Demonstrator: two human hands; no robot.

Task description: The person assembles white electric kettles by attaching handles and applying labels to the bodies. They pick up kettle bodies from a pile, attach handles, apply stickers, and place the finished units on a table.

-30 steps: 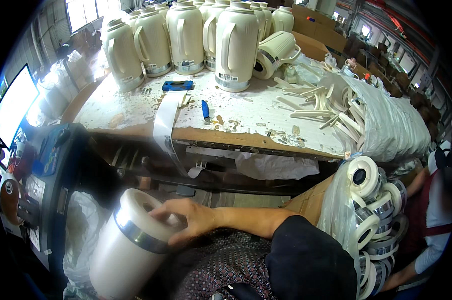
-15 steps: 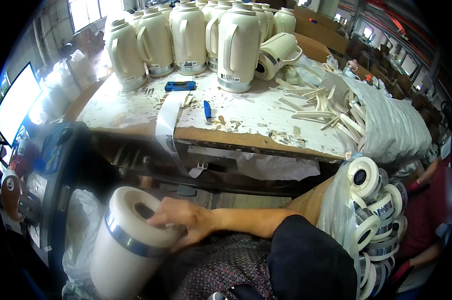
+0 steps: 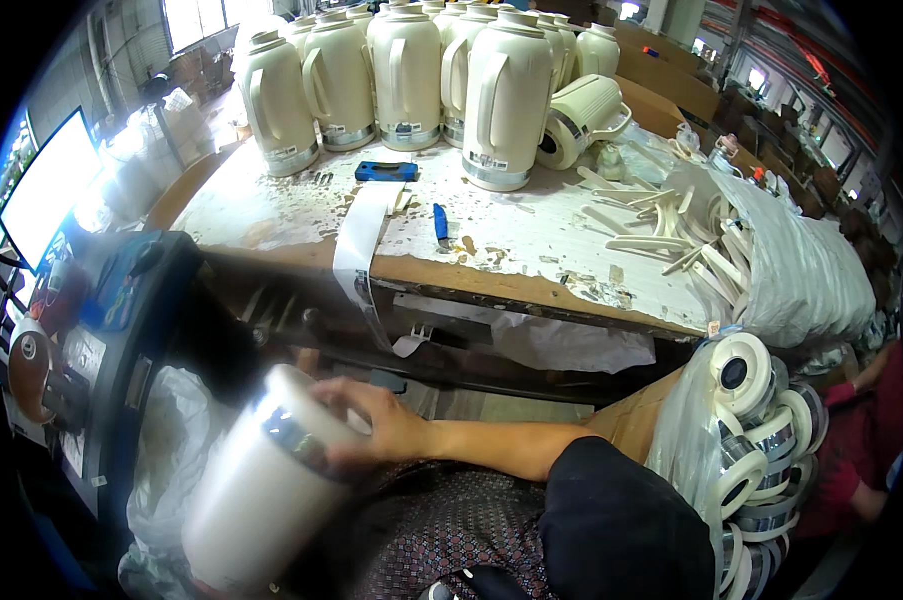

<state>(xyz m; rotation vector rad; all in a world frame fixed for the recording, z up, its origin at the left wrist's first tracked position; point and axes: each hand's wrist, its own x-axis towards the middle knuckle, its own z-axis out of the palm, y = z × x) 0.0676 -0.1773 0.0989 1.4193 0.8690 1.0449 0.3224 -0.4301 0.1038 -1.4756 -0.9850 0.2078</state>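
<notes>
Lower left of frame: we see right hand (image 3: 376, 430) gripping top rim of white jug body (image 3: 261, 485) — cream cylinder with metal band, tilted, blurred, held below counter (image 3: 271, 215) edge. Left hand not in view. Step in hand, as we judge: lifting body up toward lap. Next move calls for firm rim grip, clearance past plastic bag (image 3: 166, 430). Finished jugs (image 3: 506, 100) upright along upper frame.
</notes>
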